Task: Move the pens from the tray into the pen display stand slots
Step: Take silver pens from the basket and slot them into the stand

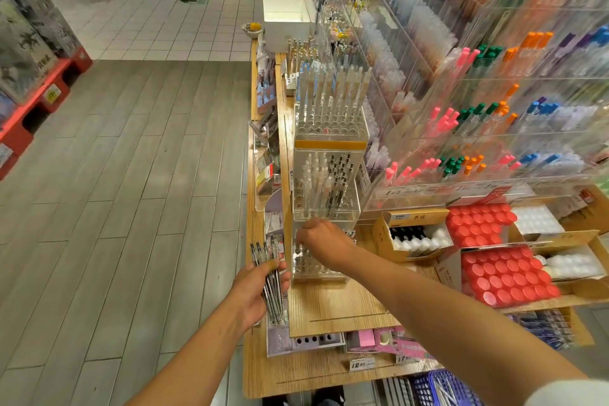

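Note:
A tiered clear acrylic pen display stand [324, 204] stands on a wooden counter [333, 310]. Its upper tiers hold white and black pens in rows of round slots. My left hand [255, 293] grips a bundle of several clear black-ink pens [272, 283], tips up, just left of the stand's lowest tier. My right hand [321, 241] is over the lowest tier's slots [309, 262], fingers curled downward. Whether it pinches a pen is hidden by the back of the hand. No tray is clearly in view.
Boxes of red-capped bottles [504, 277] and white bottles [415, 237] sit right of the stand. A tall acrylic rack of coloured pens [478, 115] rises behind. Price tags [362, 364] line the counter's front edge. A blue basket [438, 387] is below. Grey plank floor [115, 208] lies to the left.

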`<state>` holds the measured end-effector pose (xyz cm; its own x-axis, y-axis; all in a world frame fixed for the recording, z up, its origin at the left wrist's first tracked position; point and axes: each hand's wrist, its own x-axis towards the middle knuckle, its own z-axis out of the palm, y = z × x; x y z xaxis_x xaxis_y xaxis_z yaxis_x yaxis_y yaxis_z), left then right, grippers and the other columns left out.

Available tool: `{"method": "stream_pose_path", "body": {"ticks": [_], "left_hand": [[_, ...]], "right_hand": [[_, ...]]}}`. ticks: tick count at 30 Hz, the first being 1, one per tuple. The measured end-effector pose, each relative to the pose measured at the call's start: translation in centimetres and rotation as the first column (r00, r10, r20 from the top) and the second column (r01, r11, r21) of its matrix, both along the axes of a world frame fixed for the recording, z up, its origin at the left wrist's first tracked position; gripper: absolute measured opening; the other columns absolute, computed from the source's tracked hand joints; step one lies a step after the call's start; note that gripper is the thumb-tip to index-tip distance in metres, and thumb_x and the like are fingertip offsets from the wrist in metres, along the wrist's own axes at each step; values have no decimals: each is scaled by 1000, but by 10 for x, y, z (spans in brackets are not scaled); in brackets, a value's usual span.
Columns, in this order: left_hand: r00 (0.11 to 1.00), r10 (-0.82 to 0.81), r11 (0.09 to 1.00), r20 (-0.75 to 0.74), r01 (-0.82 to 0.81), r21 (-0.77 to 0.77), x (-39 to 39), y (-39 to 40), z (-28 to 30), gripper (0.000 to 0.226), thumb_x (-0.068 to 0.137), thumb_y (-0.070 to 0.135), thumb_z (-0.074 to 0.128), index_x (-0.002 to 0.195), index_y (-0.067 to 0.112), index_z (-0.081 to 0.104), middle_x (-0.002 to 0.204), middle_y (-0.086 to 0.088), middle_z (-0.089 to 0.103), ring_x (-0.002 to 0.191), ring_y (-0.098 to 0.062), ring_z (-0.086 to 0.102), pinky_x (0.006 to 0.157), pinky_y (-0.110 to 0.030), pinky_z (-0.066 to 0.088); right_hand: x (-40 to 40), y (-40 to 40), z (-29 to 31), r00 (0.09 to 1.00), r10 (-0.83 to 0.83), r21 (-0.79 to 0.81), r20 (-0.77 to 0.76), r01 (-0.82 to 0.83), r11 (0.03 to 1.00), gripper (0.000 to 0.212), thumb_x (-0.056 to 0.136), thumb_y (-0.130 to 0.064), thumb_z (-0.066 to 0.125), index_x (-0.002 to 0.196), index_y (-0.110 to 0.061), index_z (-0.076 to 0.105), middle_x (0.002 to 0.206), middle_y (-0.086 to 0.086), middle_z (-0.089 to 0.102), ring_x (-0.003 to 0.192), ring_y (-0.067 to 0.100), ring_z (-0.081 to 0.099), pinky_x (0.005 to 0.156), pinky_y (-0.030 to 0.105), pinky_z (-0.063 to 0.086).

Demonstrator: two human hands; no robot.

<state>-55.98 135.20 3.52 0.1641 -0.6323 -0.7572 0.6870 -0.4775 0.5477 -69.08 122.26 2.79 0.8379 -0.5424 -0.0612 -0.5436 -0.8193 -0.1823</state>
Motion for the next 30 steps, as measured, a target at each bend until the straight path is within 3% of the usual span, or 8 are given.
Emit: {"method": "stream_pose_path", "body": {"ticks": [8, 12, 14, 16, 18, 21, 25, 30], "left_hand": [[1000, -19, 1000, 22, 19, -24, -1, 1, -3, 21, 94, 7, 61, 106, -9, 65, 82, -20, 72, 65, -22, 70, 60, -30, 60], [1000, -16, 998, -1, 15, -60, -2, -1, 2, 27, 91, 8, 64, 113, -7, 64, 93, -19, 75, 70, -21, 72, 62, -30, 61], [999, 3, 996, -34, -6, -89, -3, -2, 4, 32, 90, 6, 65, 120, -3, 61, 99, -19, 75, 70, -21, 73, 60, -30, 61], [998, 4, 993, -68, -12, -120, -2, -2, 6, 39, 88, 6, 66, 125, 0, 57, 101, -20, 74, 71, -23, 73, 60, -31, 61], [995, -8, 989, -98, -7, -150, -2, -1, 8, 44, 85, 7, 68, 127, 0, 55, 100, -20, 74, 71, -25, 73, 60, -32, 61], [994, -31, 984, -106, 11, -180, -2, 0, 9, 44, 81, 9, 70, 123, -1, 58, 99, -20, 74, 72, -26, 73, 61, -33, 62], [994, -21, 987, -106, 4, -160, 0, 1, 8, 39, 83, 14, 69, 117, -2, 61, 99, -22, 74, 72, -26, 73, 63, -35, 62], [998, 67, 998, -8, -67, -10, 7, 3, -5, 24, 98, 11, 57, 117, -2, 59, 90, -18, 74, 71, -26, 71, 59, -35, 61]], "right_hand": [[3, 1, 2, 989, -135, 25, 63, 133, 991, 19, 88, -3, 64, 103, -12, 68, 97, 6, 70, 95, 25, 61, 68, 29, 44], [2, 6, 14, 921, -337, 314, 196, 267, 911, 20, 95, -20, 59, 113, -15, 66, 108, 3, 69, 96, 19, 63, 81, 33, 52], [2, 9, 25, 860, -465, 602, 210, 261, 755, 25, 97, -23, 57, 120, -14, 63, 108, 2, 67, 95, 14, 63, 80, 25, 50], [2, 12, 35, 826, -539, 845, 163, 165, 509, 29, 100, -21, 53, 127, -12, 58, 103, -4, 65, 85, -1, 62, 72, 15, 48], [2, 16, 40, 805, -583, 955, 112, 76, 288, 31, 101, -14, 49, 131, -7, 54, 96, -5, 63, 68, -7, 59, 60, 11, 45], [5, 17, 41, 757, -647, 992, 90, -12, 124, 26, 99, -6, 49, 124, 0, 53, 108, 9, 63, 66, 7, 55, 61, 18, 46], [4, 11, 45, 718, -681, 984, 142, -27, 177, 12, 95, -6, 56, 106, -4, 52, 89, 7, 62, 71, 16, 55, 69, 29, 46], [-3, -1, 55, 651, -658, 837, 377, 64, 544, 6, 96, -14, 56, 102, -15, 55, 90, 2, 61, 71, 8, 61, 66, 25, 54]]}}
